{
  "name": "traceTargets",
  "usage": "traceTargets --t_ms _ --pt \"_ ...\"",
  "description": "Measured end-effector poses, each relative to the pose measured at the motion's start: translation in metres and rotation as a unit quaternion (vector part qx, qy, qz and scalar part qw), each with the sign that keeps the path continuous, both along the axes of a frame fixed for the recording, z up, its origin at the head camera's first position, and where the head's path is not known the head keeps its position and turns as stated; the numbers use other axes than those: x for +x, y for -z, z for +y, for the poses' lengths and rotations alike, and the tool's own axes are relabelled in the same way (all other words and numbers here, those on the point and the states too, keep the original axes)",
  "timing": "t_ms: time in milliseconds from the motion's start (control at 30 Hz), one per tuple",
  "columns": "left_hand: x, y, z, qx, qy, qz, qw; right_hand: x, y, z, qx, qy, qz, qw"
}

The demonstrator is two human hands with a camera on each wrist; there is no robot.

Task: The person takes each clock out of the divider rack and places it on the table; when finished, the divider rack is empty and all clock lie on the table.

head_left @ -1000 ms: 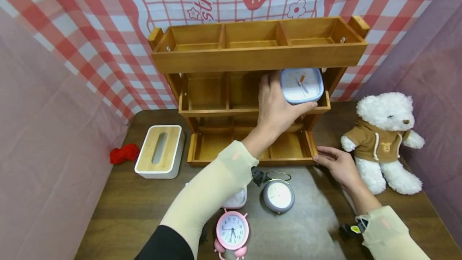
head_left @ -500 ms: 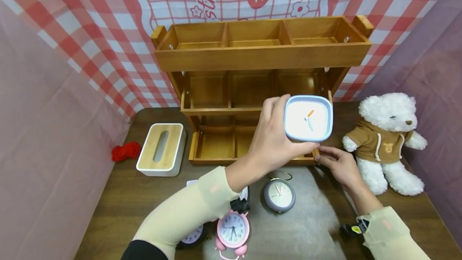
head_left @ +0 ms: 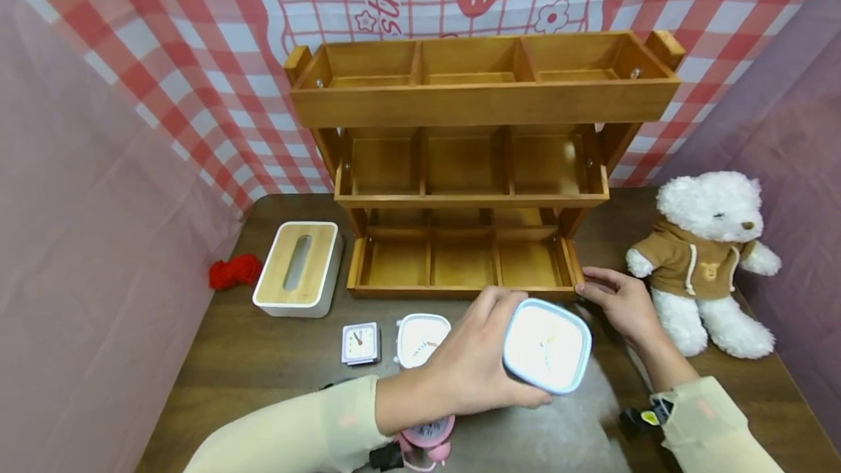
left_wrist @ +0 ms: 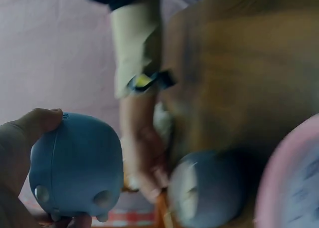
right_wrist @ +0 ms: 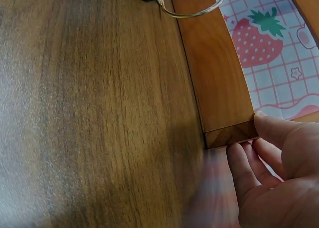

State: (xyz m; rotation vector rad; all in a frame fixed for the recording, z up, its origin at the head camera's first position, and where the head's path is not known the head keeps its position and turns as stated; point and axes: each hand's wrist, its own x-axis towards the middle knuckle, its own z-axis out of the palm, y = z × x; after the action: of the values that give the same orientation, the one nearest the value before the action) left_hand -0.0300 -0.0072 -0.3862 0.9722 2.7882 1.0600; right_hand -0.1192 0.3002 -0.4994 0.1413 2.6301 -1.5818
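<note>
My left hand (head_left: 469, 363) grips a light blue alarm clock (head_left: 548, 347) by its side, above the table and in front of the shelf. In the left wrist view the clock's rounded back (left_wrist: 79, 163) shows, with the thumb on its edge. My right hand (head_left: 620, 305) holds the lower right corner of the wooden three-tier shelf (head_left: 486, 104); the right wrist view shows thumb and fingertips around that corner (right_wrist: 232, 135). Below the left hand a pink alarm clock (head_left: 430, 433) is partly hidden. A white-faced clock (head_left: 420, 338) stands behind the left wrist.
A small lilac square clock (head_left: 360, 343) stands left of the white-faced one. A grey round clock (left_wrist: 212, 188) is beside the shelf. Further left are a tissue box (head_left: 298, 268) and red yarn (head_left: 235, 271). A white teddy bear (head_left: 706, 261) sits right of my right hand.
My left hand has brought the light blue clock out of the middle tier's right compartment, down and toward me. My right hand has stayed at the shelf's corner.
</note>
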Motion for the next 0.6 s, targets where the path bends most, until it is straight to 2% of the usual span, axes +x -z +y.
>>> traceTargets --t_ms 100,167,300,400,600 --pt "0.015 0.015 -0.004 -0.035 0.02 -0.017 0.9991 -0.001 0.001 0.001 0.001 -0.004 0.0 1.0" --pt "0.024 0.025 -0.006 -0.06 0.028 -0.014 0.9977 -0.001 0.0 0.001 0.003 -0.007 0.001 1.0" --pt "0.039 0.041 -0.007 -0.098 0.032 0.032 0.9941 -0.002 -0.004 0.0 0.006 -0.009 0.003 1.0" --pt "0.047 0.047 -0.009 -0.117 0.029 0.06 0.9908 -0.001 -0.005 -0.001 0.007 -0.007 0.002 1.0" --pt "0.057 0.056 -0.013 -0.166 0.027 0.083 0.9822 0.001 -0.005 0.0 0.002 -0.007 -0.006 1.0"
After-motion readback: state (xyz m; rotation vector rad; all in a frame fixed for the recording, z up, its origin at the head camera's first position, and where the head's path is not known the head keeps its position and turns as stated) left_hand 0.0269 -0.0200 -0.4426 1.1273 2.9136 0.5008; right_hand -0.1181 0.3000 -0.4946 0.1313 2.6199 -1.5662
